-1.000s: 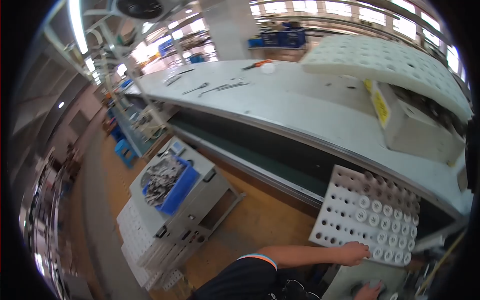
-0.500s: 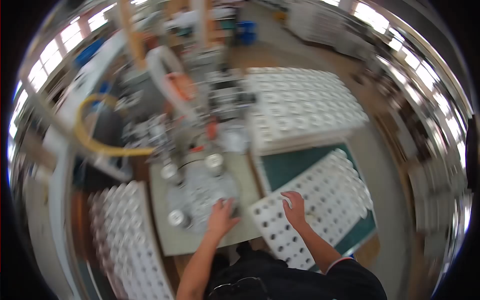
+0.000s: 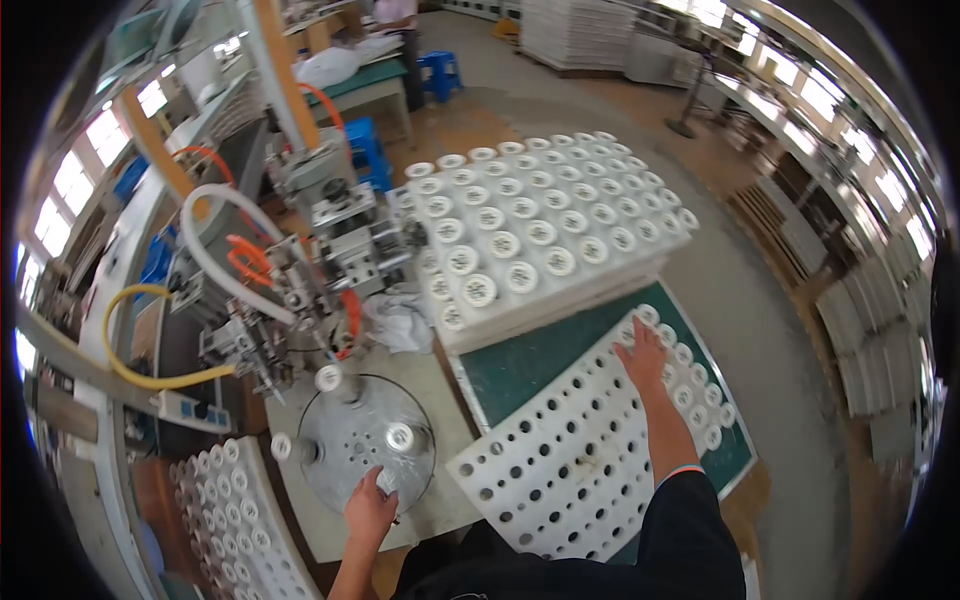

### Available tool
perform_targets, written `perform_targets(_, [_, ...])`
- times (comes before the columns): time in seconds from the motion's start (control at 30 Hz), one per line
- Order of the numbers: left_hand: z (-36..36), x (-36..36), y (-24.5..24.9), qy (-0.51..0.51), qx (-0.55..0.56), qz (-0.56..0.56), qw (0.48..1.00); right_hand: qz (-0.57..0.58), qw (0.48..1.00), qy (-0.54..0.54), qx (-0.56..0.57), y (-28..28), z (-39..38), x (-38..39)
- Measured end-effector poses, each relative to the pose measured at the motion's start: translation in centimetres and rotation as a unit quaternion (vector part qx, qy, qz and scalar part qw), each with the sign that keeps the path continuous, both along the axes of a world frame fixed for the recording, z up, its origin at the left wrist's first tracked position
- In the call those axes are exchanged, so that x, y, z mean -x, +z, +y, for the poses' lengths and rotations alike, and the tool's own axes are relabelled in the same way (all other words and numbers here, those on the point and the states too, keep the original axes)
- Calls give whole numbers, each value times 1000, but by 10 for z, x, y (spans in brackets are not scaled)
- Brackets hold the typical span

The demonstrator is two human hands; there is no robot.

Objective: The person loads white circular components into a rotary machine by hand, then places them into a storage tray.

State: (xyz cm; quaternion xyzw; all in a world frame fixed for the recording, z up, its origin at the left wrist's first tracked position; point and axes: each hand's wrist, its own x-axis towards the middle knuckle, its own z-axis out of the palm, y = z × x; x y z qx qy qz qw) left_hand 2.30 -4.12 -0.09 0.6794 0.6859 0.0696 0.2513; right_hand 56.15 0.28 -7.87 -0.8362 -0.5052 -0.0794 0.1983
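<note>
My left hand [image 3: 370, 510] is at the front edge of a round grey metal turntable [image 3: 345, 480], its fingers curled around a small pale piece I cannot make out. On the turntable's rim stand three white cylindrical parts with round tops: one at the back [image 3: 335, 382], one at the left [image 3: 290, 448] and one at the right [image 3: 403, 438]. My right hand [image 3: 645, 358] reaches over a white holed board [image 3: 560, 450], fingers spread at the nearest of several white round-topped parts [image 3: 683, 395] along its far right end.
A stacked block of boards [image 3: 560, 300] full of similar parts stands behind on the green tabletop [image 3: 510, 365]. Another filled rack [image 3: 235, 510] lies at the left. Behind the turntable rises a metal machine [image 3: 350, 245] with hoses. A person [image 3: 397, 30] stands far back near blue stools [image 3: 440, 75].
My right hand has moved outward across the board to the parts at its far end. The view has swung to the right, and my left hand's fingers have drawn in at the turntable edge.
</note>
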Motion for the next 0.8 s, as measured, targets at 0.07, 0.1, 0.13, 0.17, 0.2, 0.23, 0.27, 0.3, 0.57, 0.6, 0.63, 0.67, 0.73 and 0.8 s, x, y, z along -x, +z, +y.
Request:
perform_targets(0.07, [-2,-5,-3,19,-26,3,999,-48,997,-7,63,-9,5,-4])
perform_targets(0.1, [0,-5,-10,21,-40,8,999,-34,997,0,76,-10,9,-11])
perform_targets(0.13, [3,-9,-10,-10,-49,8,999,-19,995,12,93,-15,11,-22])
perform_targets(0.17, [5,-12,-8,-35,-54,12,998,-140,986,94,-4,-36,10,-40])
perform_targets(0.2, [5,-11,-15,-64,-44,36,996,-58,993,87,52,-23,11,-37])
perform_targets(0.23, [6,-9,-21,-94,-33,60,993,-112,988,110,0,-14,12,-29])
perform_targets(0.27, [9,-6,-24,-95,-23,72,993,0,997,74,-6,11,14,-7])
perform_targets(0.3, [10,-4,-24,-101,-14,79,992,-14,994,74,-76,17,16,8])
perform_targets(0.57, [-63,48,13,57,-33,-71,995,336,804,488,49,54,-10,356])
perform_targets(0.6, [-80,64,12,97,-29,-86,991,313,799,505,86,62,-12,402])
perform_targets(0.63, [-97,80,9,107,-30,-87,990,289,792,523,125,66,-12,437])
perform_targets(0.67, [-115,98,6,148,-32,-80,985,287,784,534,130,60,-5,462])
perform_targets(0.73, [-148,131,9,214,-32,-66,974,197,776,592,92,35,-1,521])
perform_targets(0.8, [-180,165,24,281,-101,-54,953,138,761,631,68,11,-3,554])
